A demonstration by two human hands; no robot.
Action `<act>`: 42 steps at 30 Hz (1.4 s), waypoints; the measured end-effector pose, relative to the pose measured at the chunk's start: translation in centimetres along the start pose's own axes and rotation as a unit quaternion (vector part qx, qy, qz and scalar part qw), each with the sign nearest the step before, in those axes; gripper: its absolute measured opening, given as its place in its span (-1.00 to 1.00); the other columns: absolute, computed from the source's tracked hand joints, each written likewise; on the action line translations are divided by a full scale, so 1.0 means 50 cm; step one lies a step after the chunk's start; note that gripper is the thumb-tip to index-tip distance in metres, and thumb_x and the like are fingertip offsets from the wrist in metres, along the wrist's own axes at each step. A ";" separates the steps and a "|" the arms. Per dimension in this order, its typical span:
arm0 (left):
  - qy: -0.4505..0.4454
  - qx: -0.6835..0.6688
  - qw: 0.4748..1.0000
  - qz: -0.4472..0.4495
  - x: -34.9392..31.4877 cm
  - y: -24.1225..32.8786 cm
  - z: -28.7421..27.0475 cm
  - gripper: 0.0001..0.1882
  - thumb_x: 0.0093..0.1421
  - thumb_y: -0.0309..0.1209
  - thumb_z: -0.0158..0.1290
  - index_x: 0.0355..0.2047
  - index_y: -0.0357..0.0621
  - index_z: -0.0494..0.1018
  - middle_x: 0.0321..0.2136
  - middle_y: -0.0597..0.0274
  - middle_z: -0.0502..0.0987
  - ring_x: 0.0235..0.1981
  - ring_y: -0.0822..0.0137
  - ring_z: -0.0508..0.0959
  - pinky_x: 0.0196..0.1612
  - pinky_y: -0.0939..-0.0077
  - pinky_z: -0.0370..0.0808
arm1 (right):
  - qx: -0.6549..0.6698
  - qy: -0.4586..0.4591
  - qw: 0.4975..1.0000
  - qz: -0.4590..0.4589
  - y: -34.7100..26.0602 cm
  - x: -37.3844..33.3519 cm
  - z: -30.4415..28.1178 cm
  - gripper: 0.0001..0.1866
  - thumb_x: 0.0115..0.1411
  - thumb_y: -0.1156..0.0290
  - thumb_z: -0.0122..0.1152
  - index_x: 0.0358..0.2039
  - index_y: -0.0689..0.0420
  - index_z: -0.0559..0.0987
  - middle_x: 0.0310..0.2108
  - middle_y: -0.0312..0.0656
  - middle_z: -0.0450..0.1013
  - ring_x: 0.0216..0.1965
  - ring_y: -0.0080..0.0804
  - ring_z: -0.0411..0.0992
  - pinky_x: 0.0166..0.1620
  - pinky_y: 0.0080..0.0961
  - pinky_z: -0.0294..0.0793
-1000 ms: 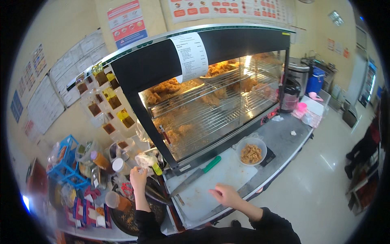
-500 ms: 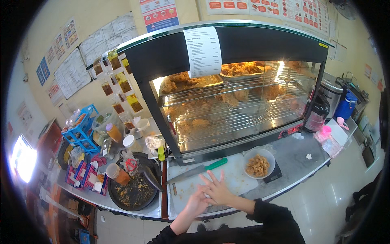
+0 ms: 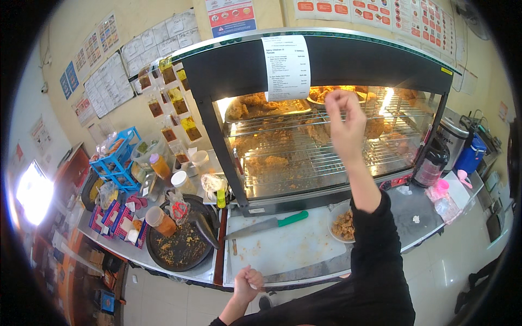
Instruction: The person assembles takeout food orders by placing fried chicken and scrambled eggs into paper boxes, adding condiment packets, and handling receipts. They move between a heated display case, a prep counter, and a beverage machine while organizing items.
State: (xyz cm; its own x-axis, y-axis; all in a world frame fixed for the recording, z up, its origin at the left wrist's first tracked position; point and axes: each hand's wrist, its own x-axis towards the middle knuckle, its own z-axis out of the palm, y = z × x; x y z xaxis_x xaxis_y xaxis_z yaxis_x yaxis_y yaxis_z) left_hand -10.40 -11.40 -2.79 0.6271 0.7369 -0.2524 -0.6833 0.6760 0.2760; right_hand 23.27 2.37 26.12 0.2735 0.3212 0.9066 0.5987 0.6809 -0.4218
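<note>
My right hand [image 3: 348,122] is raised in front of the glass of the food warmer [image 3: 326,187], fingers bent over and thumb held apart, with nothing visible in it. Low over the counter's front edge, my left hand [image 3: 248,283] is closed; whatever it may hold is hidden. Between the hands lies a white cutting board [image 3: 293,244] with a green-handled knife [image 3: 266,223] along its far side. A bowl of fried chicken pieces [image 3: 343,225] stands right of the board, partly covered by my right sleeve. Inside the warmer, fried chicken [image 3: 253,106] fills trays on the upper rack.
Left of the board, a round black pan [image 3: 174,252] holds crumbs, an orange-filled jar [image 3: 161,221] and a dark handle-like object. Blue racks [image 3: 116,168], tubs and bottles crowd the far left. A dark jug [image 3: 432,162] stands right of the warmer. A paper slip [image 3: 287,68] hangs on the warmer's front.
My hands, which were together over the board, have parted. The right has risen toward the warmer's glass; the left has dropped nearer to me and closed. The view has shifted slightly.
</note>
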 end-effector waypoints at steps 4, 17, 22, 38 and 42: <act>0.173 0.149 0.972 -0.062 -0.043 -0.061 0.003 -0.89 0.23 -0.42 -0.09 -0.31 -0.21 0.35 -0.57 0.31 0.31 -0.53 0.40 0.32 -0.40 0.57 0.30 | -0.109 0.105 0.988 -0.041 0.024 0.024 -0.012 -0.59 0.10 0.44 0.24 -0.05 0.21 0.36 -0.06 -0.09 0.29 0.01 -0.26 0.25 0.03 -0.39 0.23; 0.225 0.240 0.944 0.030 -0.012 -0.033 -0.031 -0.73 0.17 -0.55 -0.09 -0.09 -0.26 0.34 -0.42 0.22 0.45 -0.42 0.36 0.45 -0.29 0.47 0.42 | -0.442 0.085 0.888 -0.094 0.296 -0.111 -0.158 -0.53 0.15 0.39 0.07 0.08 0.11 0.29 0.13 0.03 0.16 0.17 -0.01 0.09 0.14 -0.01 0.00; 0.122 0.514 0.826 0.196 0.038 0.055 0.075 -0.86 0.19 -0.52 -0.06 -0.26 -0.26 0.45 -0.40 0.26 0.47 -0.47 0.48 0.40 -0.37 0.61 0.37 | -0.427 0.123 0.894 -0.059 0.289 -0.077 -0.183 -0.55 0.23 0.23 0.03 0.11 0.06 0.27 0.13 0.05 0.14 0.21 0.00 0.05 0.18 0.02 -0.07; 0.325 0.683 0.243 0.607 0.364 0.283 0.306 -0.17 -0.12 -0.16 0.30 0.10 -0.36 0.27 -0.22 0.00 0.36 -0.16 -0.01 0.34 -0.05 0.16 0.31 | -0.327 0.136 0.935 -0.016 0.228 -0.056 -0.158 -0.53 0.23 0.22 0.08 0.06 0.19 0.31 0.03 0.00 0.30 0.14 -0.12 0.19 0.15 -0.20 0.08; 0.321 0.692 0.230 0.604 0.364 0.302 0.294 -0.20 -0.11 -0.18 0.29 0.09 -0.36 0.29 -0.25 0.01 0.36 -0.17 0.00 0.35 -0.07 0.18 0.32 | -0.060 0.004 0.997 0.039 0.146 0.002 -0.083 -0.71 0.23 0.30 0.08 -0.15 0.24 0.43 -0.20 -0.04 0.45 -0.10 -0.27 0.42 -0.02 -0.46 0.34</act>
State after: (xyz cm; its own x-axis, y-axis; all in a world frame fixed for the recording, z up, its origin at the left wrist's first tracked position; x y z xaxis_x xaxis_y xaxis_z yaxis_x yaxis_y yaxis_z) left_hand -3.80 12.20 10.44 -0.1960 0.5359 0.8212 0.8387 -0.3423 0.4236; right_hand 30.79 4.62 23.19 0.3280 0.3648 0.8714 0.6615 0.5699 -0.4875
